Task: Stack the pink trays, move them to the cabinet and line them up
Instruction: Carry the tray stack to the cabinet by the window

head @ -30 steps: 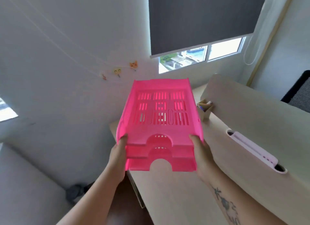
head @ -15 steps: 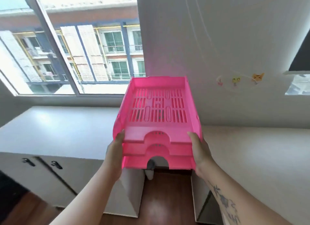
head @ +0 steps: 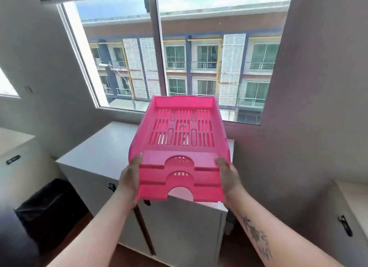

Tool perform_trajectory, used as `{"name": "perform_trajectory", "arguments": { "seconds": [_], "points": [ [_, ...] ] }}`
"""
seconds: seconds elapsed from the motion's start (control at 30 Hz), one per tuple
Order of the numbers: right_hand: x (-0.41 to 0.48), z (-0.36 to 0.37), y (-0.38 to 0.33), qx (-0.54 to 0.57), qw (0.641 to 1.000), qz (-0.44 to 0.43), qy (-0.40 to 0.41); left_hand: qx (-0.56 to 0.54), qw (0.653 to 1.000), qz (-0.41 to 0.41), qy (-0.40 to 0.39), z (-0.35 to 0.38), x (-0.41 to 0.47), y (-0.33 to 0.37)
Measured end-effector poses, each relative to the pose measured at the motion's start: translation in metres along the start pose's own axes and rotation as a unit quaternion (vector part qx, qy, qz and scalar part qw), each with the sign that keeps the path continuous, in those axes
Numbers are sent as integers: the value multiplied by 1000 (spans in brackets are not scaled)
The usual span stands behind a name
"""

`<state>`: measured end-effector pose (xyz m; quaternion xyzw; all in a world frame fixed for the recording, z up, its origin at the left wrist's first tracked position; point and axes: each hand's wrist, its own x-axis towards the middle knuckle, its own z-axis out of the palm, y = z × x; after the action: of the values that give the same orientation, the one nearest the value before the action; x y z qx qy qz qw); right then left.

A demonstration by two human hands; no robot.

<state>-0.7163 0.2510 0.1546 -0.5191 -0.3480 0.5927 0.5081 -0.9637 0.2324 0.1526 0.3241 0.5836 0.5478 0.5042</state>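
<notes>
Pink trays (head: 180, 147), three nested in one stack, are held in the air above the near front edge of the white cabinet (head: 111, 147), not resting on it. Left hand (head: 129, 179) grasps the stack's left side and right hand (head: 229, 179) grasps its right side, thumbs on the front lip. Beyond the cabinet, a window (head: 199, 57) faces a building; left of the cabinet stands a black bin (head: 49, 207).

Three nested pink trays (head: 180, 153) held level above a white cabinet (head: 103, 153) beneath a window (head: 179, 53), the left hand (head: 129, 179) and right hand (head: 229, 179) gripping opposite sides of the stack's near end
</notes>
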Motion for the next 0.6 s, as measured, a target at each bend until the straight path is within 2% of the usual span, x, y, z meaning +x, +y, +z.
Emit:
{"name": "perform_trajectory", "arguments": {
  "seconds": [0.27,0.6],
  "points": [
    [48,110,28,-2,998,37,58,28,998,-60,-8,-79,105,24],
    [77,124,49,-46,990,38,125,53,994,-83,-50,-78,161,-2]
  ]
}}
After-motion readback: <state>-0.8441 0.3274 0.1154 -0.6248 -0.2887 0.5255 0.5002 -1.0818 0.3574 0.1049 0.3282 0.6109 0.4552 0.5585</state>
